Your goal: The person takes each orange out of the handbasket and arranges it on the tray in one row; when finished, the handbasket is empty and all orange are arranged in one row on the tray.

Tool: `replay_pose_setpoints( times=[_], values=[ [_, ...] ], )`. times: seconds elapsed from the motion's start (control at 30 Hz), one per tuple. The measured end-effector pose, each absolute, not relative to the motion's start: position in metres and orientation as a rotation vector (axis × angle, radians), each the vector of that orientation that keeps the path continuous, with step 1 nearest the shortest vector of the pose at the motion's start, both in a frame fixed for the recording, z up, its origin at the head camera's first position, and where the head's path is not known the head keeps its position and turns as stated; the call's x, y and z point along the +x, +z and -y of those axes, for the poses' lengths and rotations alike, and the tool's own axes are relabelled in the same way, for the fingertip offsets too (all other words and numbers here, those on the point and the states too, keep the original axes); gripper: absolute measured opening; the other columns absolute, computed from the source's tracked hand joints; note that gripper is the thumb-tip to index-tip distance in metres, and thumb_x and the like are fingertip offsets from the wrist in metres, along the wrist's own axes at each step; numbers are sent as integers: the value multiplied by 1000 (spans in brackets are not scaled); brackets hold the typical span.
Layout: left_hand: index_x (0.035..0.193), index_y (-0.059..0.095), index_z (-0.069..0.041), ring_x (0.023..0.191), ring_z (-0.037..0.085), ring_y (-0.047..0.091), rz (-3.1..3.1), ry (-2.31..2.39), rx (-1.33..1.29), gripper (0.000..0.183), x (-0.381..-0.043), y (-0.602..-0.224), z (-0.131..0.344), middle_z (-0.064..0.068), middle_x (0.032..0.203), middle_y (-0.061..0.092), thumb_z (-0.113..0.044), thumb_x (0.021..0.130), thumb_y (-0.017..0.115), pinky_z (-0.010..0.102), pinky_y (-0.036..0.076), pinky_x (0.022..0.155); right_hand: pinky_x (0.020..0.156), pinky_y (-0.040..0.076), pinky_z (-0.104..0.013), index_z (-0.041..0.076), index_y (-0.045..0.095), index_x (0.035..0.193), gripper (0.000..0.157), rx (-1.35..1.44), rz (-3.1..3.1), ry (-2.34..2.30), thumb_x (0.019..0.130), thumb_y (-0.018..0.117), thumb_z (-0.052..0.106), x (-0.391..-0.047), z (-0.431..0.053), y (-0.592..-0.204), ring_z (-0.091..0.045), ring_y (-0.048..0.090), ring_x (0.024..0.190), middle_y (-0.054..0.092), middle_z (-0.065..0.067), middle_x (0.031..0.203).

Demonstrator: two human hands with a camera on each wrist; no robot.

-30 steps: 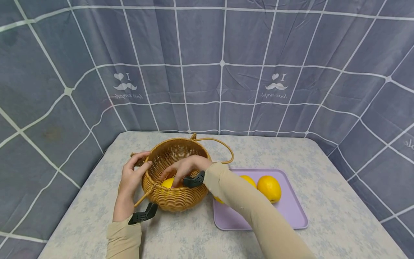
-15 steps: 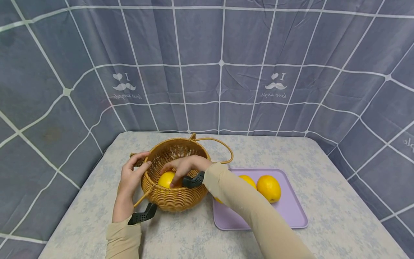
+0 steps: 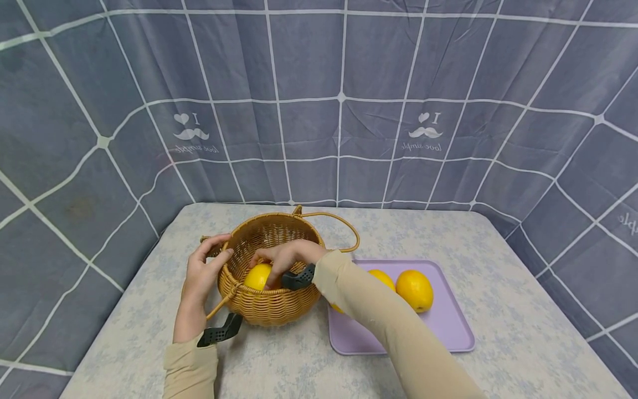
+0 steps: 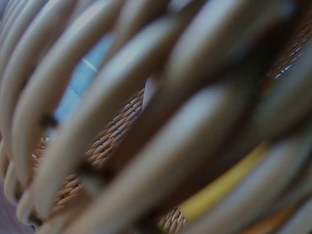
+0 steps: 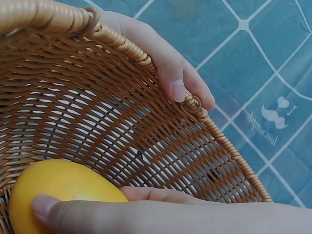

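A round wicker basket stands on the table in the head view. My left hand grips its left rim, thumb hooked over the edge; the right wrist view shows that thumb and finger on the rim as well. Inside the basket my right hand holds a smooth yellow-orange fruit, low against the near wall. In the right wrist view the thumb lies across the fruit, while the other fingers are partly hidden behind it. The left wrist view is filled by blurred weave, with a strip of yellow behind it.
Right of the basket lies a lilac tray. On it are yellow-orange fruits, one in full view and others partly behind my right sleeve. A looped basket handle sticks out to the right. A grey checked curtain hangs behind the table.
The fruit in the basket has come further into sight above the near rim, and my right fingers have shifted slightly on it. My left hand stays on the rim.
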State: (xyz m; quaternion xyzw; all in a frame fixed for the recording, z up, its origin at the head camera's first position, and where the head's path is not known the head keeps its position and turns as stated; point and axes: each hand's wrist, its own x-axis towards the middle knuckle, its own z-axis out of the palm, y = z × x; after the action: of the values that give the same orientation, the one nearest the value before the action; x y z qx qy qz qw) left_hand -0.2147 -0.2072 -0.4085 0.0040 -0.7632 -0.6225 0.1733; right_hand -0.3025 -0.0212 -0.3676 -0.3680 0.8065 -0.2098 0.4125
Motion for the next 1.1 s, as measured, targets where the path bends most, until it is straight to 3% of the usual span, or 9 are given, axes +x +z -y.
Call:
replay_pose_setpoints(
  times=[0.33, 0.63, 0.93, 1.1],
  values=[
    [125, 58, -6, 100, 11, 45, 2166, -1767, 7, 35, -213, -408, 206, 2, 119, 53, -16, 92, 60, 34, 33, 89, 87, 37, -24, 16, 40, 138, 70, -1035, -2113, -362, 78, 76, 19, -303, 22, -368, -12, 43, 107, 44, -2, 125],
    [126, 58, -5, 101, 10, 45, 2161, -1767, 16, 35, -212, -408, 207, 1, 120, 52, -16, 92, 60, 33, 33, 88, 80, 39, -28, 26, 46, 120, 64, -1010, -2282, -375, 69, 84, 24, -301, 22, -366, -15, 41, 101, 41, -1, 112],
    [126, 58, -7, 101, 10, 45, 2170, -1761, 22, 36, -213, -408, 206, 3, 120, 52, -17, 92, 60, 35, 32, 89, 74, 47, -24, 19, 46, 119, 60, -988, -2139, -591, 71, 82, 12, -302, 19, -366, -16, 52, 92, 49, -1, 111],
    [126, 58, -6, 101, 11, 45, 2168, -1771, 21, 36, -213, -409, 206, 3, 121, 51, -17, 92, 60, 35, 33, 89, 78, 46, -25, 20, 46, 118, 60, -990, -2153, -725, 71, 82, 12, -301, 16, -363, -14, 52, 98, 49, -1, 117]
  ],
)
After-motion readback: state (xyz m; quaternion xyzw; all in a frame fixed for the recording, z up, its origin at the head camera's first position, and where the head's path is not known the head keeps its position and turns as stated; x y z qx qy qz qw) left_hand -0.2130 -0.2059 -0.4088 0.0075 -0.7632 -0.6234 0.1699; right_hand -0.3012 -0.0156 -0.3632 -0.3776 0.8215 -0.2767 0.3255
